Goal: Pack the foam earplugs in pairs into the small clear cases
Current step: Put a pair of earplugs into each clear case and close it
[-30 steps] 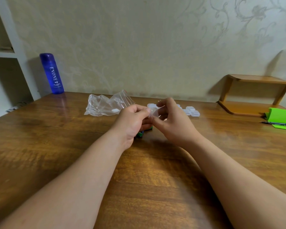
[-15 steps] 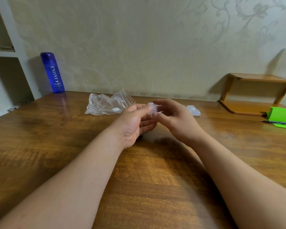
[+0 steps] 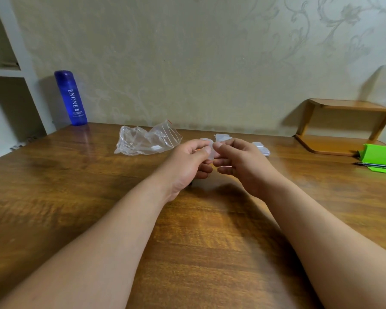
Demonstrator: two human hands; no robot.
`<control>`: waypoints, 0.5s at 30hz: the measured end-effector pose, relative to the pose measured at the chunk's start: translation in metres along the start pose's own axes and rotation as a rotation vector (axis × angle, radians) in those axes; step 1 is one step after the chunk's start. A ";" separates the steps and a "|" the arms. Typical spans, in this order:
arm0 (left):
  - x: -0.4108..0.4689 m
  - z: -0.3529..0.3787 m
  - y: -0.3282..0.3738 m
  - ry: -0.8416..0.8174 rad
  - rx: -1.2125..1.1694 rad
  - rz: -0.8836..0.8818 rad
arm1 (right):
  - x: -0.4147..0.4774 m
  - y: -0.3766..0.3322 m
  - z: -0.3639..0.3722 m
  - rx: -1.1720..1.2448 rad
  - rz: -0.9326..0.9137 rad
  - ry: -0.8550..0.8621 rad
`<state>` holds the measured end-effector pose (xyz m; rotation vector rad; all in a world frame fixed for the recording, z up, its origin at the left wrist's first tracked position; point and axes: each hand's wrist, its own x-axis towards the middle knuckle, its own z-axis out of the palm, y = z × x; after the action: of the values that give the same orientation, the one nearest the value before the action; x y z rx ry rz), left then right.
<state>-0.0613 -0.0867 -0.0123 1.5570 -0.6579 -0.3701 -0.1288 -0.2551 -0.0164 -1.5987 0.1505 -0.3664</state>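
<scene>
Both my hands meet above the middle of the wooden table (image 3: pixel 98 197). My left hand (image 3: pixel 188 162) and my right hand (image 3: pixel 241 162) pinch one small clear case (image 3: pixel 212 152) between thumbs and fingers, holding it off the table. A hint of orange shows under my left fingers; I cannot tell what it is. More small clear cases (image 3: pixel 260 148) lie on the table behind my right hand, with another few clear cases (image 3: pixel 223 137) just past my fingertips. The earplugs on the table are hidden by my hands.
A crumpled clear zip bag (image 3: pixel 146 140) lies behind my left hand. A blue bottle (image 3: pixel 71 98) stands at the far left by a white shelf unit. At the right sit a small wooden shelf (image 3: pixel 343 128) and a green holder (image 3: pixel 380 156) with a pen.
My hands have lifted the clear case a little off the table and now hold it between them. The green earplug seen under my left hand earlier is out of sight.
</scene>
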 end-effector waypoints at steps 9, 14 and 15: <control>-0.004 -0.003 0.002 -0.027 -0.016 0.002 | -0.001 0.001 -0.001 -0.002 0.020 -0.018; -0.003 -0.006 0.002 -0.025 -0.027 -0.048 | -0.003 -0.003 0.002 -0.021 -0.020 -0.024; -0.003 -0.006 0.003 -0.024 -0.030 -0.052 | -0.004 -0.003 0.003 -0.032 -0.033 -0.019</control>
<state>-0.0605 -0.0802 -0.0096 1.5450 -0.6287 -0.4360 -0.1323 -0.2508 -0.0139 -1.6373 0.1162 -0.3758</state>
